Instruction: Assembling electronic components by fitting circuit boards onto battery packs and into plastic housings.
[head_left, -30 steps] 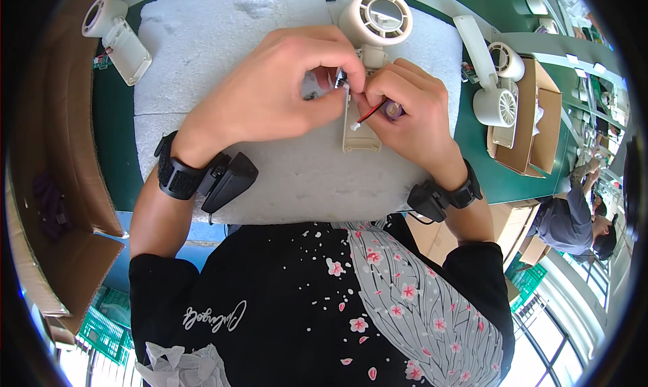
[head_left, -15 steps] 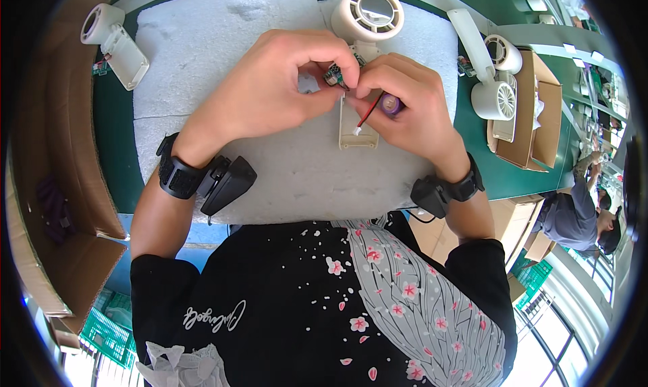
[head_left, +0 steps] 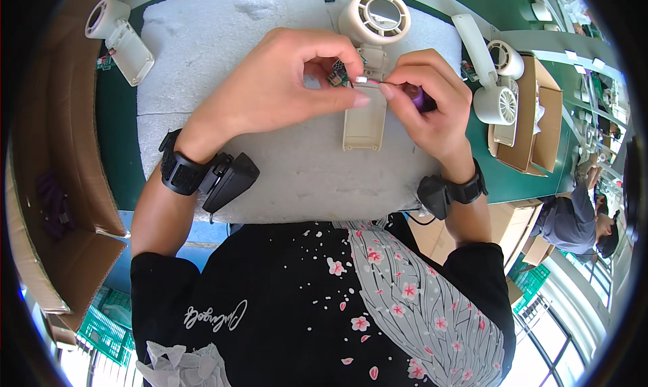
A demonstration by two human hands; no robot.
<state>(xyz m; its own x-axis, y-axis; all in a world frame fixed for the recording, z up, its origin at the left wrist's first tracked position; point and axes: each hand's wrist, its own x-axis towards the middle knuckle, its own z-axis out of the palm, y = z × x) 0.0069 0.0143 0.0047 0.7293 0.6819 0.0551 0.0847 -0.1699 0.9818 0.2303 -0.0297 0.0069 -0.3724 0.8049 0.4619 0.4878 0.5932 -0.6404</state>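
Observation:
On a white foam pad (head_left: 297, 178) lies a cream handheld fan (head_left: 351, 24), its round head at the far side and its open handle shell (head_left: 363, 127) towards me. My left hand (head_left: 270, 83) pinches a small green circuit board (head_left: 337, 74) beside the fan's neck. A purple cylindrical battery (head_left: 423, 101) is tucked in my right hand (head_left: 439, 114). Its thumb and forefinger pinch the battery's thin wires, and their small white plug (head_left: 362, 80) points at the board, close to my left fingertips. Whether plug and board touch, I cannot tell.
Another opened fan (head_left: 131, 53) lies at the far left. More fan parts (head_left: 496, 103) and a small carton (head_left: 540, 120) stand on the green table (head_left: 472, 144) at the right. A large cardboard box (head_left: 101, 151) is on my left. Another person (head_left: 574, 218) sits far right.
My right hand has drawn slightly right and turned, bringing the white plug up from over the handle shell to near the board. My left hand still holds the board.

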